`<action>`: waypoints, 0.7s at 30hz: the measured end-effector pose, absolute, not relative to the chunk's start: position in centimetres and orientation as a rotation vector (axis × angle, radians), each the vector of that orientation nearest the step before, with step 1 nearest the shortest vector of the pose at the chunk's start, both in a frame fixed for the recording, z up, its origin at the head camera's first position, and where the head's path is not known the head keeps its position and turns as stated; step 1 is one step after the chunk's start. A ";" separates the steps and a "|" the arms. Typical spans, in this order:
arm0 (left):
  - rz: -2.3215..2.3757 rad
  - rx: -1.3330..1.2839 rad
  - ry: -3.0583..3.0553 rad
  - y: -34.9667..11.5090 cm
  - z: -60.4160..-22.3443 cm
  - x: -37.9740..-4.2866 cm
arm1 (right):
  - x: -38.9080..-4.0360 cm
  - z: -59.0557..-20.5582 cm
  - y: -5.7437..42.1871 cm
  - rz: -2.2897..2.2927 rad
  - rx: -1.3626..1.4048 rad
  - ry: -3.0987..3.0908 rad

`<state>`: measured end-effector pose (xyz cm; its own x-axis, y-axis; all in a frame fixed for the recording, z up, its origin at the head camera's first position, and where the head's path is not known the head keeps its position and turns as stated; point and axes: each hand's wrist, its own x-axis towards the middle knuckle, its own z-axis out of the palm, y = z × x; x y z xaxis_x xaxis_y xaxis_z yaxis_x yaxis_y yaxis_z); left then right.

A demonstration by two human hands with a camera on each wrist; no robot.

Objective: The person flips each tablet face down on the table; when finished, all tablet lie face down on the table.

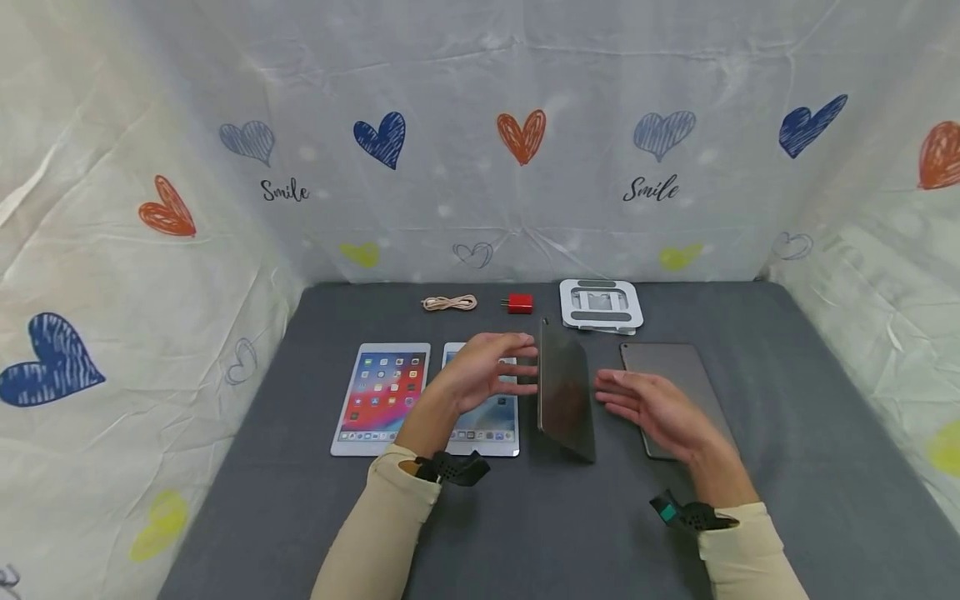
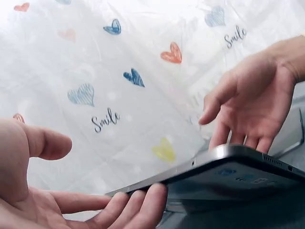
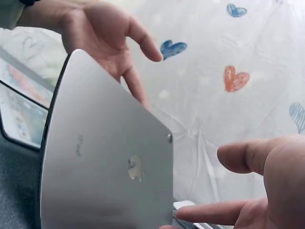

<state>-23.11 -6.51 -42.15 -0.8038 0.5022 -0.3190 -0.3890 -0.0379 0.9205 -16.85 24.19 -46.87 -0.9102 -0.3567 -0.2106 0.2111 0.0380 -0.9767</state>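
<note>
A grey tablet (image 1: 566, 392) stands tilted on edge between my two hands, its metal back (image 3: 112, 143) facing right and its lit screen (image 2: 238, 179) facing left. My left hand (image 1: 483, 371) has its fingers extended against the screen side, thumb raised free. On the back side is my right hand (image 1: 648, 408), fingers fairly straight and thumb apart; whether its fingertips touch the tablet I cannot tell. Beneath the left hand lies a white tablet (image 1: 487, 425), partly covered. Another grey tablet (image 1: 682, 383) lies face down, partly under the right hand.
A white tablet (image 1: 382, 396) with a lit screen lies at the left on the dark grey table (image 1: 540, 533). Along the back are a coiled cable (image 1: 448, 303), a red charger plug (image 1: 519, 303) and a folded white stand (image 1: 600, 305). Patterned cloth walls (image 1: 450, 83) surround the table.
</note>
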 end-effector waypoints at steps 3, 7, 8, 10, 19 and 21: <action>1.867 0.074 1.676 -6.6 -42.7 -23.3 | -16.6 -47.0 24.3 -1.891 -0.126 1.948; 1.840 0.051 1.679 -6.6 -43.9 -23.4 | -16.4 -47.0 24.4 -1.869 -0.072 1.957; 1.836 0.048 1.676 -6.5 -44.3 -23.4 | -16.4 -47.0 24.4 -1.866 -0.062 1.962; 1.833 0.039 1.669 -6.4 -44.8 -23.4 | -16.2 -47.0 24.6 -1.862 -0.049 1.975; 1.829 0.004 1.662 -5.6 -46.7 -23.5 | -15.8 -46.9 25.1 -1.853 -0.025 2.044; 1.824 -0.002 1.664 -5.4 -47.0 -23.4 | -15.7 -46.9 25.2 -1.860 -0.018 2.046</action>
<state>-23.45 -5.42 -46.96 -0.7820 0.4597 -0.4209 -0.4614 0.0272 0.8868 -15.74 25.25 -46.87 -0.9300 -0.2563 -0.2635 0.2379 0.1267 -0.9630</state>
